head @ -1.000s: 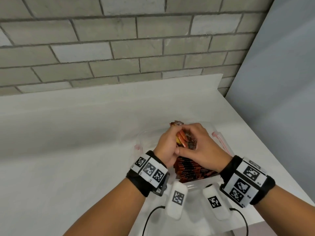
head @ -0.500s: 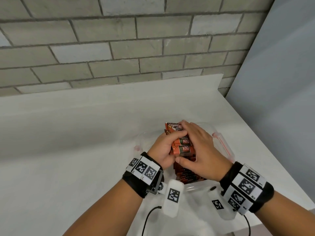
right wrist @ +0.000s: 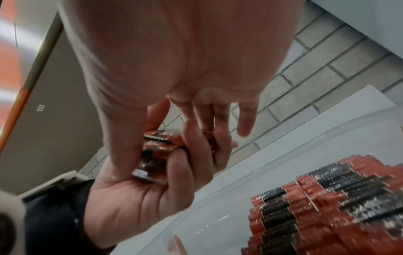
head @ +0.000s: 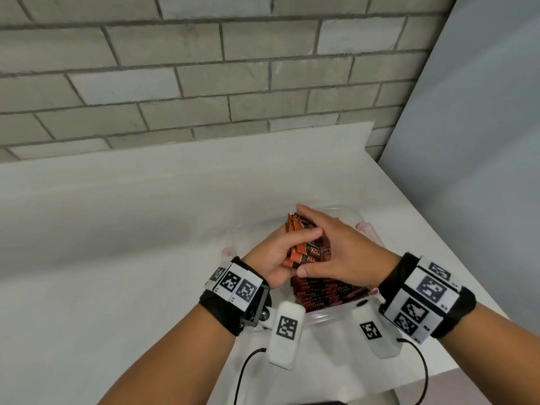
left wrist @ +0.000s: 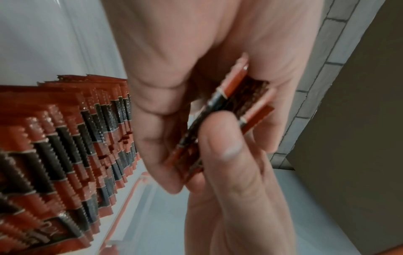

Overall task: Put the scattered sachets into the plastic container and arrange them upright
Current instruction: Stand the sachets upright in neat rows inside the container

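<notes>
Both hands hover over the clear plastic container [head: 253, 227] and hold one bundle of orange-and-black sachets [head: 310, 252] between them. My left hand [head: 277, 254] grips the bundle from the left, thumb across its top; up close the thumb [left wrist: 226, 151] pinches the sachets [left wrist: 236, 110] against the fingers. My right hand [head: 339, 248] pinches the same bundle, fingers over its far end and thumb at its near end; its thumb [right wrist: 128, 151] presses on the sachets [right wrist: 160, 148]. A packed row of upright sachets [head: 327, 293] fills the container's near part.
The container sits near the right front corner of the white table [head: 117, 244], with pink clips [head: 366, 229] on its sides. A grey brick wall [head: 204, 83] stands behind and a grey panel [head: 482, 141] to the right. Cables [head: 248, 363] trail from the wrist cameras.
The bundle has turned from bunched up to lying lengthwise with its labels up. My right fingers have stretched over its far end. Both hands stay over the container.
</notes>
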### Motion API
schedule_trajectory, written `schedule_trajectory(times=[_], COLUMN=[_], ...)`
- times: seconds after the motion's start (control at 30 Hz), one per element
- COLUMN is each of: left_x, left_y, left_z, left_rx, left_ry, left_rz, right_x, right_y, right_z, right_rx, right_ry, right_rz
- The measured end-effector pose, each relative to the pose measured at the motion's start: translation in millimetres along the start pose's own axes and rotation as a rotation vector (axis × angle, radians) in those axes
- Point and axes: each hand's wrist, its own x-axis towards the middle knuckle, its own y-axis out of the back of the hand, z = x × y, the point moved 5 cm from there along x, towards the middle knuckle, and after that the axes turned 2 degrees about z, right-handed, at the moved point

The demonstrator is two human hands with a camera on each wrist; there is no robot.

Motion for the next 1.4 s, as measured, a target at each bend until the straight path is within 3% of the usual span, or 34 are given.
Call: schedule_trajectory(times=[0.2,0.47,0.53,0.7,0.77,0.97,1.23,1.4], left_x=[-4,-5,-6,-9,-8,-8,-3,-3], left_y=[-1,6,7,11,12,13,7,1], left_z=[-8,-10,-7,1,0,-1,5,2], left_rx=[-0.042,-0.077,-0.09,-0.094,-0.077,-0.021,0.08,0.047], left_ry=[0.001,-0.028,-0.064,-0.126,-0.118,-0.081,-0.106,-0.185], left_rz=[-0.017,0.053,0.05,0.05,0.074,0.106,0.117,0.098], right_x=[1,3,0,-6,-8,-11,-18,-25], right_y=[-6,-8,-6,8,9,9,27,28], right_z=[4,-1,0,13,17,24,18,36], right_rx=[-0.085,-0.131,-0.051,0.167,0.233,0.645,0.483,0.758], right_ry=[0.011,0.089,0.049,-0.098,-0.167,-0.24,-0.16,-0.32], right_rz=[-0.066,0.019,0.036,0.32,0.369,0.394,0.307,0.307])
